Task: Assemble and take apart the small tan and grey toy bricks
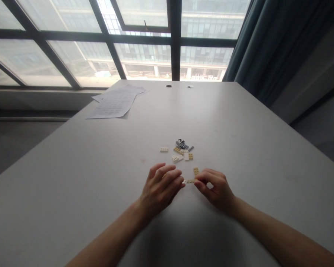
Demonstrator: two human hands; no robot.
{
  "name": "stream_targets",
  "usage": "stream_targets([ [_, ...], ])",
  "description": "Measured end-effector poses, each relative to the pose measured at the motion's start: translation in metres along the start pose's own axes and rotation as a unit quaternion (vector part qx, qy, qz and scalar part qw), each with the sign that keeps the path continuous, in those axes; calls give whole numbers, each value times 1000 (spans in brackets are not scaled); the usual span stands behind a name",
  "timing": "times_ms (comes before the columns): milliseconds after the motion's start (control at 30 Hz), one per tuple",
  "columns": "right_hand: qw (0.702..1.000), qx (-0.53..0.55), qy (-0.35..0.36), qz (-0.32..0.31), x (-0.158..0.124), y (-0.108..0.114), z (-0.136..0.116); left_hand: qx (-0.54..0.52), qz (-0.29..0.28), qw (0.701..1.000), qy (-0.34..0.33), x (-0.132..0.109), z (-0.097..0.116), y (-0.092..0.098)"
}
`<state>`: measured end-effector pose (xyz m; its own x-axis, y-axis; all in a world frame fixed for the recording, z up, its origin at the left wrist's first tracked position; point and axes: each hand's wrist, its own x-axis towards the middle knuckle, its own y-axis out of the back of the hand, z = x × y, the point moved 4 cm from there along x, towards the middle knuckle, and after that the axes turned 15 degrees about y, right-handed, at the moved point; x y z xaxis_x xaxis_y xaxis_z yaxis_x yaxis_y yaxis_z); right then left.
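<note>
A thin strip of white and tan bricks (pixel 189 181) spans the gap between my two hands. Its left end is at the fingertips of my left hand (pixel 163 185), whose fingers are bent and close together. My right hand (pixel 215 185) pinches the strip's right end between thumb and index finger. Just above that pinch, a tan brick (pixel 195 170) lies near the right fingertips. Beyond the hands is a small pile of grey pieces (pixel 182 144), with tan and white pieces on its near side. A white studded brick (pixel 164 150) lies apart, left of the pile.
Printed papers (pixel 113 104) lie at the far left of the white table (pixel 253 148). Two round fittings (pixel 169 86) are near its far edge. Windows stand behind the table, and a dark curtain (pixel 256 48) hangs at the right.
</note>
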<state>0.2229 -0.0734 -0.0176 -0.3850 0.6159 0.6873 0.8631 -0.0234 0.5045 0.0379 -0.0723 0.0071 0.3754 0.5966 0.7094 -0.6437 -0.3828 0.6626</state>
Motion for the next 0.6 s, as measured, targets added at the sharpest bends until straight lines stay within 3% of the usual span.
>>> stream_targets([
  [600,1000,-4,11,-6,2,1,-3,-16,-8,1000,8,0,1,-1],
])
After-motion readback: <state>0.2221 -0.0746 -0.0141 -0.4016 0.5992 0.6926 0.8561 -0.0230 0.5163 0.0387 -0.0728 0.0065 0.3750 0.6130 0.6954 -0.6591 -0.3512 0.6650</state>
